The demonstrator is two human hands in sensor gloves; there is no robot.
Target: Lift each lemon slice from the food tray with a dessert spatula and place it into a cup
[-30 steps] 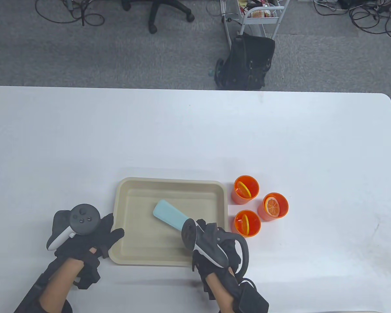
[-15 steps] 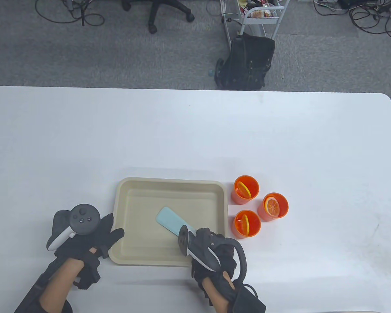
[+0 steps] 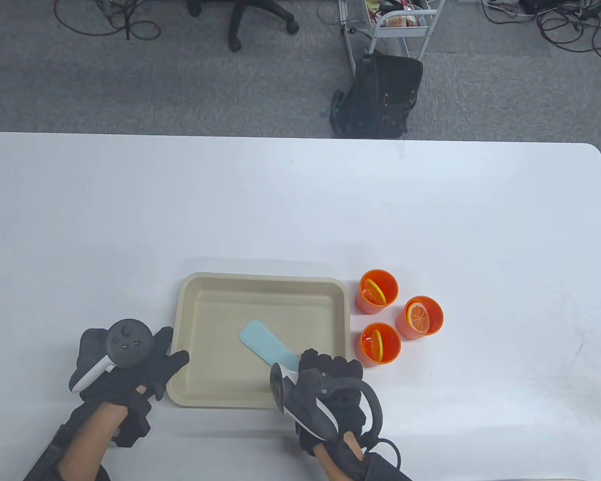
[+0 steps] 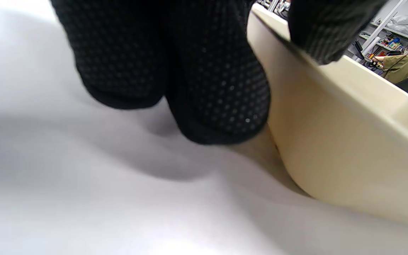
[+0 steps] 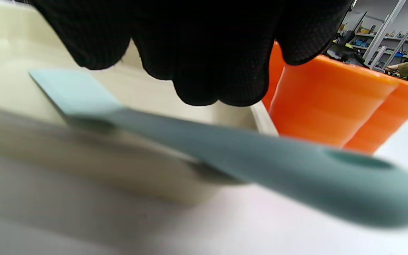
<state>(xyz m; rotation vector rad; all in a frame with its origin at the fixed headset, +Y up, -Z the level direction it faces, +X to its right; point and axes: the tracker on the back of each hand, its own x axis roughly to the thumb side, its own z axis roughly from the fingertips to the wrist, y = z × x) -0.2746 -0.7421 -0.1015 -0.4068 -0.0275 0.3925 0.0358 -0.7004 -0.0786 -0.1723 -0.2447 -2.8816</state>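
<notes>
The food tray (image 3: 263, 396) is the thing to steer by. Half a second ago the spatula's blue blade was a little further into the tray, and a second ago further still — so the right hand (image 3: 330, 396) has been pulling the dessert spatula (image 3: 268, 345) back toward the tray's near edge. Now the handle lies across that near rim, as the right wrist view shows, with the blade inside, low over the tray floor.

The tray has no lemon slice left on it. All three orange cups (image 3: 378, 291) stand just to the right of the tray, and each one has a slice (image 3: 419, 316) in it. So the job looks finished, and the person is most likely just putting the tool down.

The left hand (image 3: 125, 373) has hardly moved. It sits at the tray's near left corner, fingers laid out fairly straight, with the thumb (image 4: 317, 32) over the rim and the fingertips (image 4: 218, 92) on the table (image 3: 300, 200) beside the tray wall. It holds nothing.

The right hand is harder to read. In the right wrist view its fingers (image 5: 204, 63) hang above the handle, and a gap shows between them and it — but the tracker hides the hand from above. Whether the thumb is touching the handle, nobody can tell. The blade may be resting on the tray floor or just above it; that is blurry too.
</notes>
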